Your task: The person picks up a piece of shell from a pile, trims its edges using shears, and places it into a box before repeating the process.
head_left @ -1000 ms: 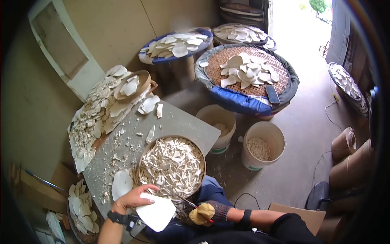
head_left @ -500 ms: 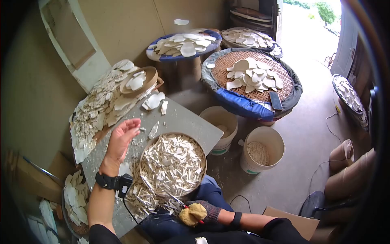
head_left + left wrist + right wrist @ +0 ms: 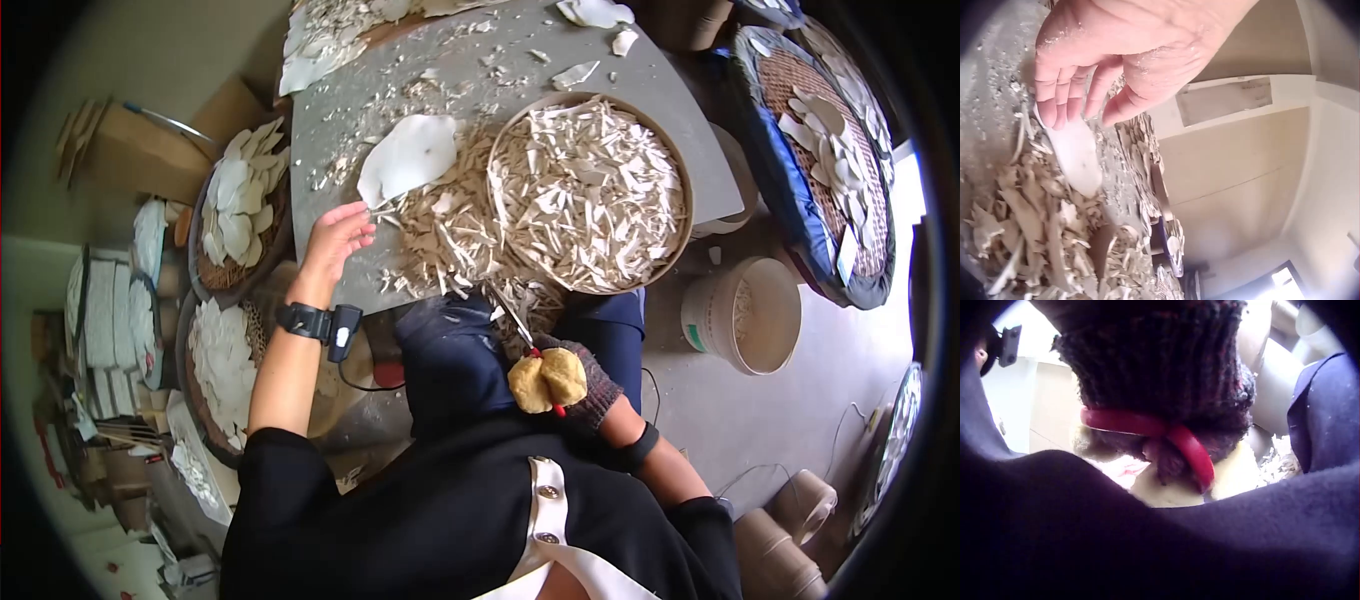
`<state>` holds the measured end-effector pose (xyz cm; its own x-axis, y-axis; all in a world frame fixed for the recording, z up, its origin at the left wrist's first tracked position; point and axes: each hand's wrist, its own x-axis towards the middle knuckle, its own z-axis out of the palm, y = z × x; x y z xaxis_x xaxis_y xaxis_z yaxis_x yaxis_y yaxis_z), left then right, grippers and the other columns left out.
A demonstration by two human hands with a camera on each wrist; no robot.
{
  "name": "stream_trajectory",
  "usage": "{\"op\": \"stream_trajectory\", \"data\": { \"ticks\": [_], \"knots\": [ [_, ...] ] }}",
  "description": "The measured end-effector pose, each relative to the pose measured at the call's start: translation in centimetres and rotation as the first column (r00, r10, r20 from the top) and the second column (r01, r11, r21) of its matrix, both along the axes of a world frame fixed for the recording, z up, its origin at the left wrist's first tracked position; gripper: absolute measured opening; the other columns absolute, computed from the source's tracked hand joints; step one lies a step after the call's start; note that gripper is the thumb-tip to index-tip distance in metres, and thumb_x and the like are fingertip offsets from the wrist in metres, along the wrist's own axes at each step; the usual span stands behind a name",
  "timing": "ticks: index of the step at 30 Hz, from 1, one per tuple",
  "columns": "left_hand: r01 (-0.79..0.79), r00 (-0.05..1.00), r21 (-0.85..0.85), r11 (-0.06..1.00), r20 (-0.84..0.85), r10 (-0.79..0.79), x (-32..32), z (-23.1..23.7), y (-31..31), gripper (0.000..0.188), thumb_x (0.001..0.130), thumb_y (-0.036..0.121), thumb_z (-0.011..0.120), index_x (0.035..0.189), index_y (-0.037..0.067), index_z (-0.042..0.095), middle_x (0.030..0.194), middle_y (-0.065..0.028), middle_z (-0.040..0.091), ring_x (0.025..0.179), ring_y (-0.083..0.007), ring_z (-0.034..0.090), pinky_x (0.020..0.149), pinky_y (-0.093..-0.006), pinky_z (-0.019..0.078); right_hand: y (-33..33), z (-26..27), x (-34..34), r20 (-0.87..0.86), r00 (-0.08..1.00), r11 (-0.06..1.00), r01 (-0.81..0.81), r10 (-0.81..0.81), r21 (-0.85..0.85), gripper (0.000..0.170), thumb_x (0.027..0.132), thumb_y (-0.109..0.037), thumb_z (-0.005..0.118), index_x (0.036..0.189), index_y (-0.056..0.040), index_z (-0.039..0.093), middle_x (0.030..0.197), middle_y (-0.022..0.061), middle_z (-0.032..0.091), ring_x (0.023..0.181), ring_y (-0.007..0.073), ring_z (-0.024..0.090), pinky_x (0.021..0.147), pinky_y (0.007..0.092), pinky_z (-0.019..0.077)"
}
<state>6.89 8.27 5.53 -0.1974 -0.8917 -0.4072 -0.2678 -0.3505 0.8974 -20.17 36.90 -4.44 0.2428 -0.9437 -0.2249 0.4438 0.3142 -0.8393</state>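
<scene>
A flat white piece [image 3: 408, 158] with a rounded, uneven outline lies on the grey table among loose slivers. My bare left hand [image 3: 338, 240] is at its near edge; in the left wrist view the fingers [image 3: 1063, 94] hang loosely bent over the piece's end, thumb apart. White dust clings to the palm. In a knitted glove, my right hand [image 3: 590, 385] grips scissors [image 3: 515, 318] by their red handles [image 3: 1188, 453], low over my lap. Yellow padding [image 3: 548, 380] covers the handle area, and the blades point towards the slivers at the table edge.
A round tray [image 3: 685, 215] heaped with white slivers sits on the grey table [image 3: 455, 65], with more slivers spilled beside it. White buckets [image 3: 775, 320] stand on the floor at right. Baskets of white pieces [image 3: 235, 215] are at left, and a cloth-rimmed basket [image 3: 770, 140] at upper right.
My left hand first held a white piece, then was raised empty while a piece flew towards the back basket. Now it is lowered to another piece. The head view has tilted down; the right hand keeps the scissors.
</scene>
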Motion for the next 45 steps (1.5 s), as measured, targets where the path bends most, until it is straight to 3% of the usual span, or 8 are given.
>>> {"op": "stream_trajectory", "data": {
  "ticks": [7,10,16,24,32,36,41,45],
  "knots": [
    [0.491,0.783,-0.596,0.635,0.621,-0.022,-2.0,-5.4,-4.7,0.048,0.069,0.007,0.064,0.115,0.001,0.055,0.118,-0.0183,0.053,0.108,-0.0308,0.052,0.092,-0.0363,0.0413,-0.7,0.5,-0.3,-0.433,0.900,0.979,-0.126,0.046,-0.159,0.023,0.077,-0.012,0.066,0.097,-0.0026,0.059,0.090,0.0077,0.063,0.083,0.0163,0.062,0.076,0.0292,0.0496],
    [0.762,0.486,-0.492,0.420,0.864,0.131,-6.3,-4.2,-4.8,0.061,0.068,0.005,0.059,0.127,0.005,0.044,0.131,-0.0210,0.041,0.120,-0.0365,0.040,0.101,-0.0384,0.0324,-0.5,-0.1,0.1,-0.396,0.917,0.987,-0.102,0.044,-0.126,0.023,0.076,-0.013,0.068,0.096,-0.0028,0.060,0.089,0.0082,0.064,0.082,0.0171,0.062,0.076,0.0292,0.0494],
    [0.803,0.311,-0.245,0.544,0.950,-0.032,-8.4,-5.1,-7.0,0.066,0.071,0.006,0.055,0.134,0.011,0.034,0.135,-0.0215,0.036,0.123,-0.0411,0.034,0.104,-0.0409,0.0293,-1.4,2.4,-0.2,-0.545,0.829,0.969,-0.221,0.127,-0.110,0.029,0.073,-0.014,0.070,0.098,-0.0041,0.060,0.090,0.0081,0.064,0.084,0.0173,0.062,0.078,0.0298,0.0488],
    [0.063,0.975,-0.598,0.799,0.208,0.079,-4.9,-0.7,-9.1,0.020,0.090,0.015,0.046,0.095,-0.001,0.057,0.087,-0.0123,0.065,0.079,-0.0221,0.064,0.063,-0.0323,0.0482,-1.2,0.5,0.3,-0.505,0.862,0.972,-0.156,0.048,-0.175,0.049,0.059,-0.030,0.074,0.100,-0.0077,0.057,0.085,0.0126,0.062,0.082,0.0322,0.060,0.072,0.0362,0.0486],
    [-0.049,0.856,0.047,0.998,-0.512,0.066,-8.7,1.5,4.0,0.043,0.084,0.004,0.052,0.125,-0.003,0.042,0.118,-0.0145,0.054,0.107,-0.0261,0.055,0.090,-0.0386,0.0463,-1.9,0.4,-0.2,0.064,0.984,0.986,0.161,-0.164,0.047,0.024,0.081,-0.014,0.060,0.101,-0.0001,0.057,0.096,0.0122,0.062,0.090,0.0220,0.061,0.084,0.0324,0.0478],
    [-0.064,0.851,0.016,0.998,-0.521,0.063,-11.0,0.0,9.1,0.049,0.079,-0.001,0.054,0.127,0.000,0.040,0.119,-0.0133,0.052,0.109,-0.0266,0.053,0.093,-0.0379,0.0445,-2.4,-0.1,-0.2,0.918,0.335,0.976,0.110,-0.214,0.188,0.029,0.091,-0.012,0.043,0.108,0.0099,0.049,0.110,0.0230,0.055,0.102,0.0341,0.056,0.094,0.0455,0.0435],
    [-0.197,0.895,-0.341,0.919,-0.445,0.026,-14.2,-1.4,13.5,0.060,0.078,-0.006,0.056,0.131,0.000,0.028,0.128,-0.0134,0.040,0.118,-0.0211,0.041,0.100,-0.0350,0.0339,-2.4,-0.6,0.4,0.731,0.636,0.960,0.259,-0.249,0.101,0.023,0.088,-0.008,0.050,0.108,0.0031,0.052,0.106,0.0145,0.058,0.101,0.0261,0.057,0.091,0.0380,0.0455],
    [-0.160,0.940,-0.492,0.856,-0.341,-0.021,-15.1,-2.0,15.9,0.062,0.080,-0.007,0.054,0.133,0.002,0.023,0.131,-0.0115,0.037,0.119,-0.0199,0.039,0.101,-0.0336,0.0312,-2.7,1.4,-0.6,-0.399,0.880,0.949,0.156,-0.259,-0.273,0.029,0.083,-0.004,0.055,0.111,-0.0021,0.048,0.107,0.0086,0.057,0.102,0.0228,0.056,0.091,0.0319,0.0442]
  ]
}}
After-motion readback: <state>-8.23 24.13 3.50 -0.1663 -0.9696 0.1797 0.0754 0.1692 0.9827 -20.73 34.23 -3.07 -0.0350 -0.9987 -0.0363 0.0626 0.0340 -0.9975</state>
